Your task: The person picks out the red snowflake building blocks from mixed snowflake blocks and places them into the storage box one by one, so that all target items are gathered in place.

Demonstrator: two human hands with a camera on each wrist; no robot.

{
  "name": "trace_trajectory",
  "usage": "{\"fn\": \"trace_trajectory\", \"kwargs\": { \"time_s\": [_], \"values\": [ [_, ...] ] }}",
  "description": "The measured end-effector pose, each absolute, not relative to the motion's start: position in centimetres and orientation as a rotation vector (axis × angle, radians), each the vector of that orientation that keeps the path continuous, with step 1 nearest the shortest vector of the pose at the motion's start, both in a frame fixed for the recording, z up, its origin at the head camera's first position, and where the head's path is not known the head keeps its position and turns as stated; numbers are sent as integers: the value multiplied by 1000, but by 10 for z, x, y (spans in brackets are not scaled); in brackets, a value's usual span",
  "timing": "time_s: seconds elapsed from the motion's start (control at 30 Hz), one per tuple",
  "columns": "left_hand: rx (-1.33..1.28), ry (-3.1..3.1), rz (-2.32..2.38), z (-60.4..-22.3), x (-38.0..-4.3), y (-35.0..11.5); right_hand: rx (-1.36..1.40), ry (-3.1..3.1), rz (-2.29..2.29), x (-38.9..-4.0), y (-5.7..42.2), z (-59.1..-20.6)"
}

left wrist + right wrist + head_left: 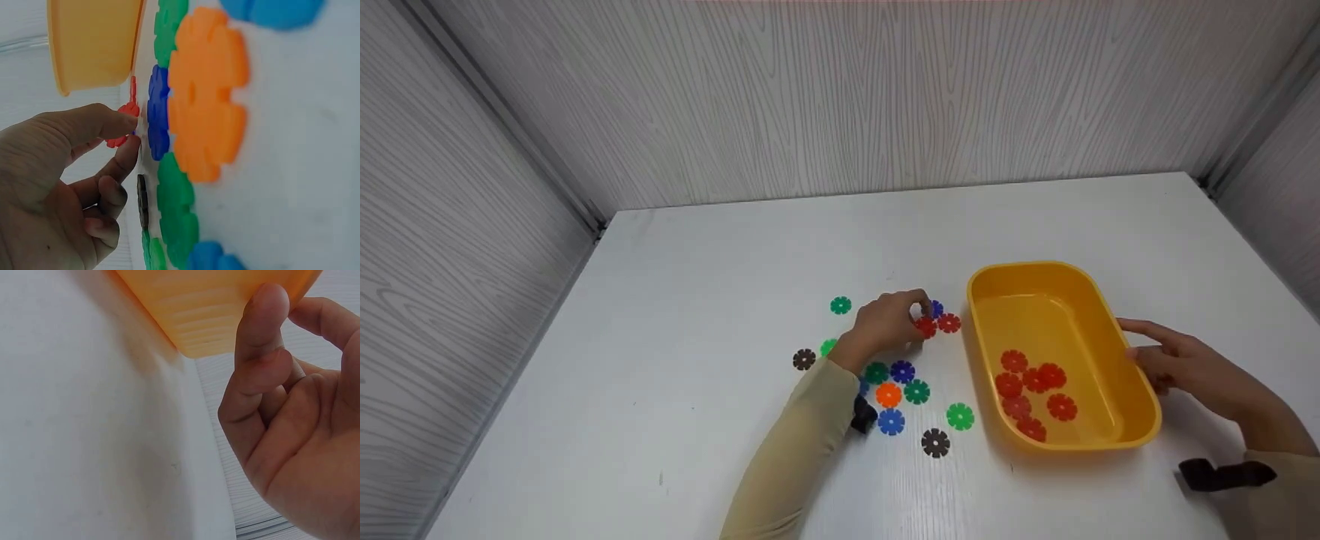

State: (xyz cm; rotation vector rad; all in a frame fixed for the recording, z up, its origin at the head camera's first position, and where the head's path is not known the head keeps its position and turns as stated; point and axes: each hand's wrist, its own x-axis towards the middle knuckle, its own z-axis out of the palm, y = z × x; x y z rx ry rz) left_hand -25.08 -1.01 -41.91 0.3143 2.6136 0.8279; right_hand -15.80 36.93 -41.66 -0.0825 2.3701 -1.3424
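Note:
My left hand (887,321) pinches a red flower-shaped disc (925,327) between thumb and index finger, close over the white table; its other fingers curl loosely in the left wrist view. Right beside that disc lie another red disc (949,323) and a dark blue one (937,309). To the right stands a yellow tray (1050,319) with several red discs (1051,376) in its near left part. My right hand (1192,371) touches the tray's right side from outside with its fingertips. In the right wrist view, bent fingers (267,318) rest at the tray's outer wall.
Below the left hand lie an orange disc (889,395), a blue disc (891,421), dark green discs (916,391), a light green disc (960,416) and a brown disc (935,443). Another brown disc (804,359) is left. Grain-patterned panels (840,97) wall the table.

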Motion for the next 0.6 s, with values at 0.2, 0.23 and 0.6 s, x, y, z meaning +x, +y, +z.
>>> {"fn": "trace_trajectory", "kwargs": {
  "time_s": [0.2, 0.23, 0.6],
  "values": [
    [250, 2434, 1137, -415, -257, -20, -52, 2369, -1326, -159, 369, -416],
    [246, 2408, 1182, -414, -257, -22, -44, 2366, -1321, -160, 369, -416],
    [223, 2277, 1450, -410, -261, -34, -57, 2359, -1333, -162, 370, -419]
  ]
}}
